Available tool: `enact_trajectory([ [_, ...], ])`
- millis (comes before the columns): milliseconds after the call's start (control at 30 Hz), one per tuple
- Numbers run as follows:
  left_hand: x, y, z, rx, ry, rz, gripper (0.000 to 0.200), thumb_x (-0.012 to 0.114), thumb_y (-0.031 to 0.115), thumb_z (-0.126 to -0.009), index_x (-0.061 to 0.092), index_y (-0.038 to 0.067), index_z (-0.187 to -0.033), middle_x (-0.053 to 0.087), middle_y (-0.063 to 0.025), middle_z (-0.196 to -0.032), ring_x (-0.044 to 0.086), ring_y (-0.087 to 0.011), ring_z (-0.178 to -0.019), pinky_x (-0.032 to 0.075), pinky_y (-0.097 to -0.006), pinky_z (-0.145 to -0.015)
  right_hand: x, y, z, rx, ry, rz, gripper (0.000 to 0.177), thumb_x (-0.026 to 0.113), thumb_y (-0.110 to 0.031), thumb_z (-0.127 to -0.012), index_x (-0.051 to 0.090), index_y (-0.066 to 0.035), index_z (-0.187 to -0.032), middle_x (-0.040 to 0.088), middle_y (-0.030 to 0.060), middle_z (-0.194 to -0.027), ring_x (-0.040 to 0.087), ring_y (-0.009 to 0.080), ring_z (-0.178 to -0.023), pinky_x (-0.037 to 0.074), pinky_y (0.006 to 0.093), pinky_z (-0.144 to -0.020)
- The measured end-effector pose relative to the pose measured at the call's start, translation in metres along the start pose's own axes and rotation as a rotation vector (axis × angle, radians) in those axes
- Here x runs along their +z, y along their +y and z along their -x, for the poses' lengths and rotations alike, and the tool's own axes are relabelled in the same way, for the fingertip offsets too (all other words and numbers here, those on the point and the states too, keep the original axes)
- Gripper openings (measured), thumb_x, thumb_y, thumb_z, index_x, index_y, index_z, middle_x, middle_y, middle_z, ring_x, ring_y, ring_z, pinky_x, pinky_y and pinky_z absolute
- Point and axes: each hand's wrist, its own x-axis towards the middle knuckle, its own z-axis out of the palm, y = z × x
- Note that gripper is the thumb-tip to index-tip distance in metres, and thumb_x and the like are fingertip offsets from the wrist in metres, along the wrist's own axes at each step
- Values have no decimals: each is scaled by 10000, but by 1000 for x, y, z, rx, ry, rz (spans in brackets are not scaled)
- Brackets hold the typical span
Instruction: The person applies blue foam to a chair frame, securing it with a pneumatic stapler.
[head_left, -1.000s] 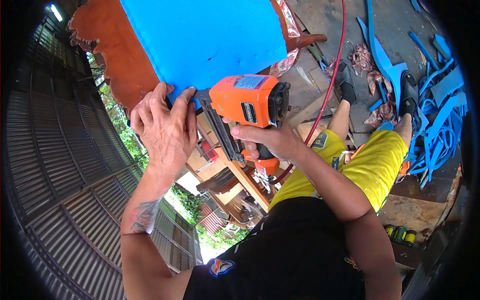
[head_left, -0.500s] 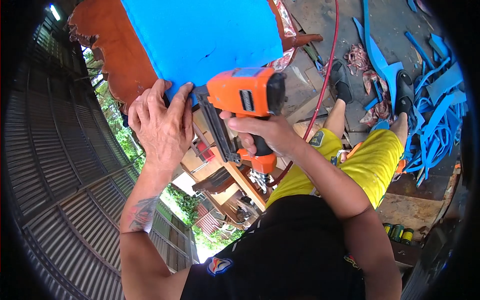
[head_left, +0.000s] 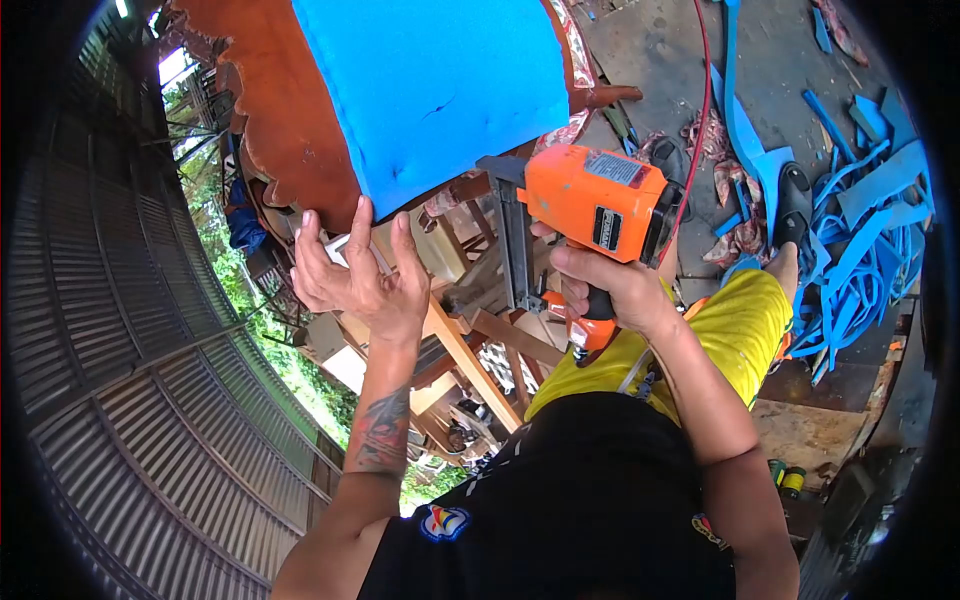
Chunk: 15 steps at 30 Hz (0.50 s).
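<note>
An orange pneumatic nail gun [head_left: 595, 200] with a black magazine is gripped in my right hand [head_left: 610, 285], its nose close to the near right edge of a blue foam sheet [head_left: 440, 90]. My left hand [head_left: 365, 275] is open, fingers spread and pointing up, with the fingertips right at the foam's near corner. The foam lies over a brown leather piece [head_left: 290, 110] with a ragged left edge. A dark wooden leg [head_left: 612, 96] sticks out to the right of it.
A red air hose [head_left: 700, 130] runs down beside the nail gun. Blue foam offcuts [head_left: 870, 240] and patterned scraps lie on the floor at right, around my feet. Wooden furniture parts [head_left: 470, 350] stand below my hands. A corrugated metal wall [head_left: 150, 380] rises at left.
My left hand has come off the foam's top surface, its fingers now spread at the corner. The nail gun in my right hand has moved right, away from that corner.
</note>
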Motion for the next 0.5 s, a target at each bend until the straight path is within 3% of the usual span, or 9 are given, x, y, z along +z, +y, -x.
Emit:
enact_trajectory([
  [67, 5, 6, -1, -84, 65, 85, 354, 816, 292, -872, 748, 131, -1180, 420, -219, -1512, 357, -353, -1408, 195, -489, -1124, 3, -1, 0, 21, 1, -40, 239, 719, -100, -929, 644, -13, -1138, 585, 6, -653, 559, 92, -512, 459, 267, -500],
  [367, 15, 33, -4, -313, 165, 287, 248, 825, 152, -853, 756, 104, -1087, 370, -283, -1533, 345, -377, -1425, 272, -505, -1117, 3, 10, 13, 28, 68, 97, 143, 734, -138, -933, 645, -36, -978, 585, 7, -617, 558, 110, -503, 461, 289, -505],
  [433, 13, 37, -3, -320, 166, 288, 266, 829, 142, -841, 738, 102, -1088, 401, -251, -1459, 385, -376, -1371, 285, -499, -1101, 3, 6, 20, 25, 87, 176, 138, 734, -133, -930, 641, -32, -947, 580, 18, -600, 562, 122, -505, 466, 298, -505],
  [500, 10, 48, 0, -382, 315, 375, 314, 823, 72, -837, 712, 65, -1130, 460, -205, -1349, 442, -339, -1283, 359, -436, -1069, -1, 3, 28, 56, 97, 129, 133, 729, -128, -933, 641, -29, -933, 573, 25, -588, 564, 123, -510, 468, 300, -503],
])
